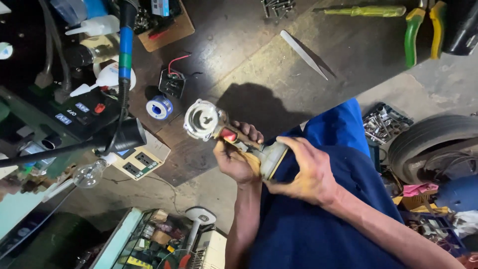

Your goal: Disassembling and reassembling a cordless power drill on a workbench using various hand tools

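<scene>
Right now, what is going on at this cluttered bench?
A person in blue clothing holds a small power tool with a round silver metal gear head in both bare hands over a dark wooden workbench. The left hand grips the neck near a red button, and the right hand holds the rear of the body. On the bench lie a spool of solder wire, a yellow-handled screwdriver and green-and-yellow-handled pliers.

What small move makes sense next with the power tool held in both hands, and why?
Probably tilt the tool's gear head toward the eyes. The left hand and right hand already grip the body, and the opened head with its exposed gear points away over the workbench.
</scene>
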